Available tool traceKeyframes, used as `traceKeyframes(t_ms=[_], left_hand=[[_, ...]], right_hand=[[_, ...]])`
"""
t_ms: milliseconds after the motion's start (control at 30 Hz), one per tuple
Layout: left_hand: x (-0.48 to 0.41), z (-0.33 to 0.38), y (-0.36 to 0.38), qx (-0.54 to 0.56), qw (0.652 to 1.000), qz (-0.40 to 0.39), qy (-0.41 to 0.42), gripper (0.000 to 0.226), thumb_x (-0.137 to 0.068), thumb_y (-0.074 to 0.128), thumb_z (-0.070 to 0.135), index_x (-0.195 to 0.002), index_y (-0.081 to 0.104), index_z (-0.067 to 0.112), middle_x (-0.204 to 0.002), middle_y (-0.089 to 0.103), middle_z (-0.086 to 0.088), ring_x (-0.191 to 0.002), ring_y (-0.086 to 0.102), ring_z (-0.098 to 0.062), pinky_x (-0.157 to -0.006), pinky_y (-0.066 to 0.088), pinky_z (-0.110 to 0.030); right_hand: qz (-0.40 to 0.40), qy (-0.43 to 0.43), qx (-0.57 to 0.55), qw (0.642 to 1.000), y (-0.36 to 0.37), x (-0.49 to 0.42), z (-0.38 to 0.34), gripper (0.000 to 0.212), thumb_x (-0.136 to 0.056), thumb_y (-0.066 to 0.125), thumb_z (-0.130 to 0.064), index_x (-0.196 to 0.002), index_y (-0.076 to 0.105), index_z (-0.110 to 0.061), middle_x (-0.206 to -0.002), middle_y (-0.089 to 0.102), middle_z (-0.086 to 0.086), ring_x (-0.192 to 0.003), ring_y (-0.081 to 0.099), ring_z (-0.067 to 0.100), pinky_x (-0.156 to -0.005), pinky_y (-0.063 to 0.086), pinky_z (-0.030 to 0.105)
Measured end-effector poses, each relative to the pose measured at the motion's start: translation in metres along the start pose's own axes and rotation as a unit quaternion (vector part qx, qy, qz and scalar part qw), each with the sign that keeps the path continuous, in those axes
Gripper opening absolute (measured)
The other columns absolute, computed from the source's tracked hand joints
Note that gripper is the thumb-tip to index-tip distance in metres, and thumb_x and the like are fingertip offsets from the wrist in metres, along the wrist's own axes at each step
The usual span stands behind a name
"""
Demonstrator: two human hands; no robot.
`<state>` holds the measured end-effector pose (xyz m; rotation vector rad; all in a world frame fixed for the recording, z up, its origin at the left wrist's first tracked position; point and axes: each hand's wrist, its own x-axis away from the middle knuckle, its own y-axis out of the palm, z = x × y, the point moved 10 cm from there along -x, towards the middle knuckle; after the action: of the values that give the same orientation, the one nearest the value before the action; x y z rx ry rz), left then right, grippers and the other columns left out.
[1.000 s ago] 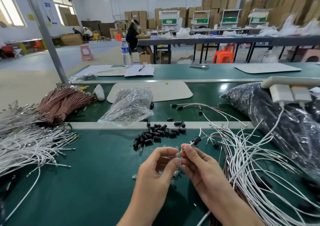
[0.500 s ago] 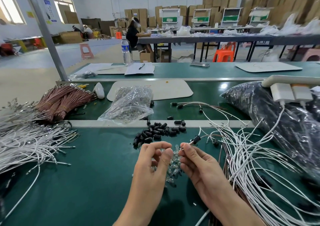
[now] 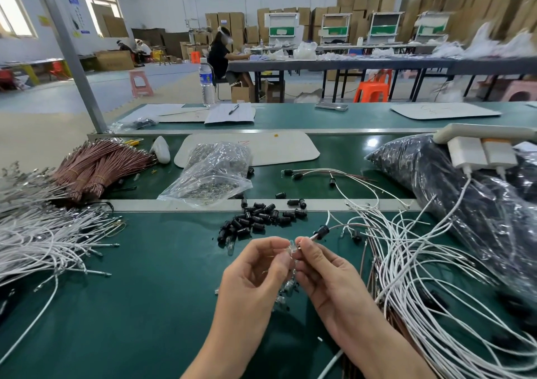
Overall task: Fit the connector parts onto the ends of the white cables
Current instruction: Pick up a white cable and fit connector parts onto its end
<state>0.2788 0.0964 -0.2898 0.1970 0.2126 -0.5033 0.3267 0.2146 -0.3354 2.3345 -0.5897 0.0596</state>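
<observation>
Above the table [image 3: 145,291] the left hand [image 3: 255,274] pinches a clear connector part [image 3: 289,247], almost touching the end of the white cable [image 3: 313,237] pinched by the right hand [image 3: 328,274], which runs away rightward.

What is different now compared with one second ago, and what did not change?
The left hand rose slightly and now pinches a small clear part at the cable end. The right hand keeps pinching the white cable with its black cap. The pile of black caps stayed in place.
</observation>
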Motion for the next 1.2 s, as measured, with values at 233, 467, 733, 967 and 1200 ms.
traceKeyframes(t_ms=[233, 467, 733, 967, 1200], left_hand=[[0.0023, 0.0022, -0.0018, -0.032, 0.999, 0.017, 0.012, 0.015, -0.092, 0.067, 0.003, -0.096, 0.072, 0.016, -0.089, 0.077, -0.003, -0.084, 0.074, -0.014, -0.072, 0.055, -0.015], [0.0032, 0.0050, -0.0018, -0.061, 0.997, 0.030, 0.022, 0.016, -0.091, 0.067, 0.001, -0.093, 0.072, 0.017, -0.086, 0.076, 0.002, -0.080, 0.073, -0.009, -0.070, 0.054, -0.014], [0.0031, 0.0025, -0.0035, -0.070, 0.997, 0.037, 0.021, 0.016, -0.090, 0.069, 0.001, -0.092, 0.071, 0.017, -0.086, 0.076, 0.000, -0.081, 0.073, -0.013, -0.072, 0.056, -0.019], [0.0030, 0.0011, -0.0060, -0.083, 0.995, 0.042, 0.024, 0.017, -0.091, 0.069, 0.005, -0.091, 0.072, 0.022, -0.087, 0.076, 0.002, -0.081, 0.072, -0.013, -0.071, 0.055, -0.018], [0.0027, -0.0006, -0.0078, -0.103, 0.993, 0.043, 0.032, 0.022, -0.091, 0.070, 0.008, -0.090, 0.072, 0.030, -0.087, 0.075, 0.004, -0.082, 0.072, -0.015, -0.075, 0.058, -0.023]], right_hand=[[-0.005, 0.016, -0.043, 0.999, 0.0010, -0.0002, 0.0055, 0.028, -0.060, 0.084, -0.023, -0.082, 0.081, -0.006, -0.078, 0.074, 0.011, -0.059, 0.068, 0.010, -0.054, 0.056, 0.018], [-0.006, 0.016, -0.060, 0.998, 0.0019, -0.0001, 0.0077, 0.027, -0.060, 0.083, -0.022, -0.080, 0.081, -0.005, -0.076, 0.074, 0.011, -0.060, 0.070, 0.011, -0.054, 0.057, 0.018], [-0.010, 0.018, -0.061, 0.998, 0.0002, -0.0011, 0.0089, 0.030, -0.062, 0.083, -0.022, -0.085, 0.081, -0.003, -0.079, 0.074, 0.012, -0.062, 0.070, 0.012, -0.055, 0.057, 0.019], [-0.003, 0.007, -0.033, 0.999, 0.0002, -0.0010, 0.0054, 0.030, -0.060, 0.084, -0.023, -0.083, 0.081, -0.005, -0.078, 0.075, 0.010, -0.061, 0.069, 0.010, -0.055, 0.057, 0.018], [0.011, -0.027, 0.016, 0.999, -0.0008, 0.0001, -0.0007, 0.026, -0.062, 0.083, -0.025, -0.081, 0.081, -0.006, -0.078, 0.074, 0.012, -0.061, 0.068, 0.010, -0.056, 0.056, 0.018]])
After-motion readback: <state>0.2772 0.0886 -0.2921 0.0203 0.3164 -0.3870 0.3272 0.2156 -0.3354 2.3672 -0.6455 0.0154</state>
